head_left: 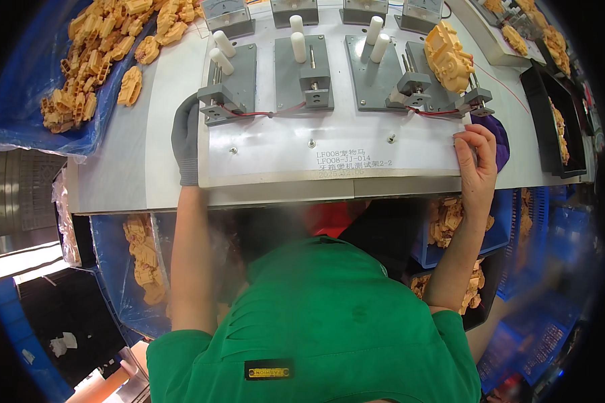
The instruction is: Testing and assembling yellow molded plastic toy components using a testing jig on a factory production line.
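A white fixture board [269, 161] with grey clamp stations lies on the bench before me. My left hand [185, 138], in a grey glove, is closed along its left edge; the fingertips are partly hidden beside the nearest clamp. Bare, my right hand [477, 151] grips the board's right edge with bent fingers. Right behind that hand is something purple [497, 138], mostly covered. A yellow-orange plastic housing [449, 57] sits on the rightmost clamp station [440, 94]. White pegs [298, 47] stand on the other stations, and red wires run between the clamps.
Analog meters [296, 10] line the board's far side. A blue bin [20, 127] heaped with housings stands at left, with a few loose housings [130, 86] beside it. A black tray [548, 121] is at right. More bins [117, 269] sit below the bench edge.
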`<control>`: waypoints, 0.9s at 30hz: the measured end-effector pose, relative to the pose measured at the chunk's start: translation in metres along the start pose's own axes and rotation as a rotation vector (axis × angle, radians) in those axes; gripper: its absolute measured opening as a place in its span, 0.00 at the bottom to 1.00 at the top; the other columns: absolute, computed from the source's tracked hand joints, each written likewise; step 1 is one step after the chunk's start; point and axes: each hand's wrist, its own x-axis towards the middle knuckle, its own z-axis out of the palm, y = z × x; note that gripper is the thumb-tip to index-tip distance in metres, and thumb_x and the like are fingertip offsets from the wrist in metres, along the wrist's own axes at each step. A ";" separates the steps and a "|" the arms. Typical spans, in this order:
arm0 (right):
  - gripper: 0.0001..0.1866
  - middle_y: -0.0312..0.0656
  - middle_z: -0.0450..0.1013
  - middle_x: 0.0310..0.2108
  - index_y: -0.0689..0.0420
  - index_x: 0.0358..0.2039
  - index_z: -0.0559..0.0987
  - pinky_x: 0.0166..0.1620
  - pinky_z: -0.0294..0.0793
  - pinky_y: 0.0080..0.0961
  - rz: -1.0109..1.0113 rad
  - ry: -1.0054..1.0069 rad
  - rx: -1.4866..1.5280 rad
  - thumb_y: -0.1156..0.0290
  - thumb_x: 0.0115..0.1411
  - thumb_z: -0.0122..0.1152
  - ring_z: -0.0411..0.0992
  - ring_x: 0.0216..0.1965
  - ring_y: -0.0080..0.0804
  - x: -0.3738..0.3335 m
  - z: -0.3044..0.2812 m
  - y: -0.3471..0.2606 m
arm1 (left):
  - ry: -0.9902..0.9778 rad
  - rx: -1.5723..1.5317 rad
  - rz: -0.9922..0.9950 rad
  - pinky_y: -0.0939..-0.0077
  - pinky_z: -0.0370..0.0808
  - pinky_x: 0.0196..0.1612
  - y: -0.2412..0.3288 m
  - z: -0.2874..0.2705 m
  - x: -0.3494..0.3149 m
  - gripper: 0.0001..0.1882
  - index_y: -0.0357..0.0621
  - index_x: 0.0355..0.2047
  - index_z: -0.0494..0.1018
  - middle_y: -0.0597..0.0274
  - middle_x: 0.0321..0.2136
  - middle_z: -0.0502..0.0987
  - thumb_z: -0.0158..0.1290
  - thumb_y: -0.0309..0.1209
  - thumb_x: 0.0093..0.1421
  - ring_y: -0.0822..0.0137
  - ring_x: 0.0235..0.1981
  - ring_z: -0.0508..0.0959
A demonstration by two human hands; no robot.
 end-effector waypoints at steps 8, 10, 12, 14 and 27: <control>0.05 0.37 0.67 0.45 0.58 0.35 0.79 0.54 0.62 0.23 0.011 0.008 0.021 0.71 0.60 0.62 0.65 0.48 0.27 0.000 0.000 0.004 | -0.004 0.012 -0.003 0.76 0.67 0.53 -0.002 0.000 0.002 0.16 0.34 0.49 0.72 0.56 0.44 0.76 0.44 0.33 0.68 0.68 0.47 0.74; 0.05 0.37 0.67 0.45 0.57 0.35 0.79 0.54 0.62 0.23 0.002 0.007 0.050 0.71 0.60 0.63 0.65 0.48 0.26 -0.001 -0.001 0.005 | -0.004 0.010 -0.001 0.76 0.67 0.53 -0.002 0.001 0.002 0.16 0.34 0.49 0.72 0.56 0.44 0.76 0.44 0.32 0.68 0.68 0.47 0.74; 0.05 0.37 0.67 0.45 0.57 0.35 0.79 0.54 0.62 0.23 0.001 0.008 0.050 0.71 0.60 0.63 0.65 0.48 0.26 -0.001 0.000 0.004 | -0.011 0.005 0.011 0.76 0.67 0.53 0.001 0.002 0.001 0.16 0.34 0.49 0.72 0.56 0.44 0.76 0.45 0.32 0.68 0.68 0.47 0.74; 0.05 0.36 0.67 0.45 0.57 0.35 0.79 0.54 0.62 0.24 -0.001 0.008 0.050 0.71 0.60 0.63 0.65 0.48 0.26 -0.001 0.000 0.004 | -0.012 -0.014 0.002 0.77 0.67 0.53 -0.001 0.000 0.001 0.16 0.34 0.49 0.72 0.56 0.44 0.76 0.45 0.32 0.68 0.68 0.47 0.74; 0.04 0.38 0.67 0.45 0.57 0.34 0.78 0.54 0.63 0.25 -0.053 -0.015 0.017 0.73 0.59 0.63 0.66 0.47 0.28 0.001 -0.001 0.002 | 0.023 0.028 -0.006 0.76 0.69 0.52 -0.002 -0.001 0.003 0.17 0.33 0.50 0.71 0.55 0.44 0.76 0.45 0.32 0.68 0.68 0.46 0.74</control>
